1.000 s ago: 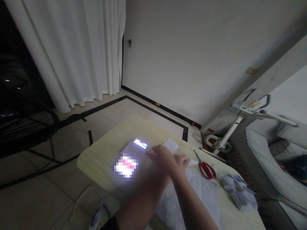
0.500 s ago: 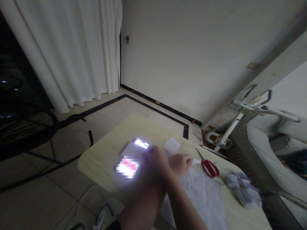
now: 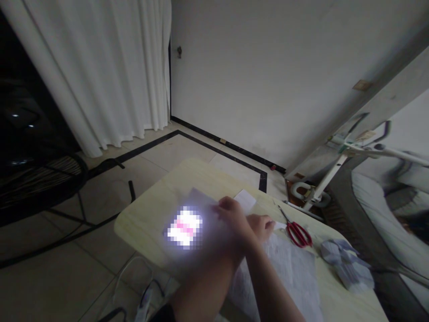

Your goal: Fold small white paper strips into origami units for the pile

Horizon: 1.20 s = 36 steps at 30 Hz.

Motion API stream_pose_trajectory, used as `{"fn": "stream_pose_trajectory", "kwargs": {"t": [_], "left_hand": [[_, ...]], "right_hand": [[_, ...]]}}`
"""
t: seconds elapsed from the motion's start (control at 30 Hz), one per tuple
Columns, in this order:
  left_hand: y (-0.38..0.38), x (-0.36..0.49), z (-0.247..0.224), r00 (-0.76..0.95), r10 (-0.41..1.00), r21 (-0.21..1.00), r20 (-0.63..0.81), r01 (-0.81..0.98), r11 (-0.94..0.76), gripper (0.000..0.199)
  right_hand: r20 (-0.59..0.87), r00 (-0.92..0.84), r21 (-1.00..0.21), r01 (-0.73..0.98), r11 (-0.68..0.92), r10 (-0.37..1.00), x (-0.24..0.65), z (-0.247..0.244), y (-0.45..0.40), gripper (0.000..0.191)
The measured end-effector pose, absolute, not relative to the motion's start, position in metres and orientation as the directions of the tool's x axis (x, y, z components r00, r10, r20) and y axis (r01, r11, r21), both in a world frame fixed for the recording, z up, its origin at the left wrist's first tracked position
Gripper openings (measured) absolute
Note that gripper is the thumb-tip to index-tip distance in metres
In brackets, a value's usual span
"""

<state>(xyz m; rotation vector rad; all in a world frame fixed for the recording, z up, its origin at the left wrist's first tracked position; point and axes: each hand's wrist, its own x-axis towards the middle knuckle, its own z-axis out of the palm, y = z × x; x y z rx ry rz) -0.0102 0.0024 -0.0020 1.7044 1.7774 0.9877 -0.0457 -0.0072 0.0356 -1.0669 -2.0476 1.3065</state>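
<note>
My forearms cross, the right one over the left. My right hand (image 3: 231, 212) is closed, its fingertips at the edge of a thin greyish sheet (image 3: 201, 195), which looks like paper or thin fabric. Beside that sheet a lit, blurred-out screen (image 3: 185, 228) with a pink band glows on the table. My left hand (image 3: 261, 226) rests to the right with fingers curled; whatever they hold is hidden. Near it lie a white paper square (image 3: 246, 200), red-handled scissors (image 3: 299, 235) and a large whitish sheet (image 3: 291, 268) under my right forearm.
A pale yellow table (image 3: 140, 214) carries everything. At its right end sits a grey-white folded bundle (image 3: 348, 264). Beyond are a white exercise frame (image 3: 330, 174) and a sofa (image 3: 378, 197). A dark woven chair (image 3: 43, 183) stands left; a power strip (image 3: 144, 304) with cables lies below.
The greyish sheet has shifted, and the separate bright patch above the pink-banded screen no longer shows. My right hand has turned slightly. The whole view has swung a little left.
</note>
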Motion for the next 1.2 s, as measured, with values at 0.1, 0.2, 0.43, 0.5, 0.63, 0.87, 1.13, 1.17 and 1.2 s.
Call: {"fn": "stream_pose_trajectory", "kwargs": {"t": [0.1, 0.2, 0.43, 0.5, 0.63, 0.87, 1.13, 1.17, 1.2], "left_hand": [[0.003, -0.009, -0.001, -0.101, 0.984, 0.771, 0.147, 0.635, -0.05, 0.032], [0.002, -0.008, 0.001, -0.108, 0.984, 0.776, 0.144, 0.629, -0.045, 0.032], [0.002, -0.009, -0.004, -0.107, 0.975, 0.749, 0.197, 0.658, -0.08, 0.035], [0.002, -0.009, -0.007, -0.101, 0.97, 0.736, 0.221, 0.669, -0.098, 0.036], [0.003, -0.009, -0.01, -0.094, 0.96, 0.717, 0.265, 0.685, -0.13, 0.037], [0.003, -0.009, -0.007, -0.103, 0.966, 0.725, 0.238, 0.68, -0.106, 0.035], [0.002, -0.014, -0.004, -0.108, 0.979, 0.746, 0.171, 0.663, -0.057, 0.037], [0.002, -0.015, -0.003, -0.105, 0.982, 0.748, 0.156, 0.662, -0.048, 0.037], [0.002, -0.016, -0.002, -0.101, 0.984, 0.749, 0.144, 0.662, -0.042, 0.037]], "right_hand": [[0.076, -0.559, -0.913, 0.294, 0.283, 0.826, -0.044, 0.042, 0.0, 0.015], [0.193, -0.536, -0.88, 0.277, 0.387, 0.822, -0.045, 0.049, 0.002, 0.015], [0.189, -0.558, -0.783, 0.41, 0.467, 0.808, -0.052, 0.04, -0.008, 0.011], [0.174, -0.568, -0.775, 0.425, 0.467, 0.805, -0.052, 0.036, -0.011, 0.008], [0.175, -0.578, -0.766, 0.428, 0.479, 0.797, -0.051, 0.033, -0.011, 0.005], [0.174, -0.585, -0.772, 0.418, 0.478, 0.792, -0.047, 0.027, -0.007, 0.01], [-0.108, -0.628, -0.96, 0.268, 0.084, 0.77, -0.056, 0.037, -0.012, 0.015], [-0.157, -0.626, -0.945, 0.32, 0.068, 0.764, -0.057, 0.038, -0.012, 0.013], [-0.192, -0.615, -0.927, 0.37, 0.064, 0.765, -0.056, 0.037, -0.011, 0.01]]}}
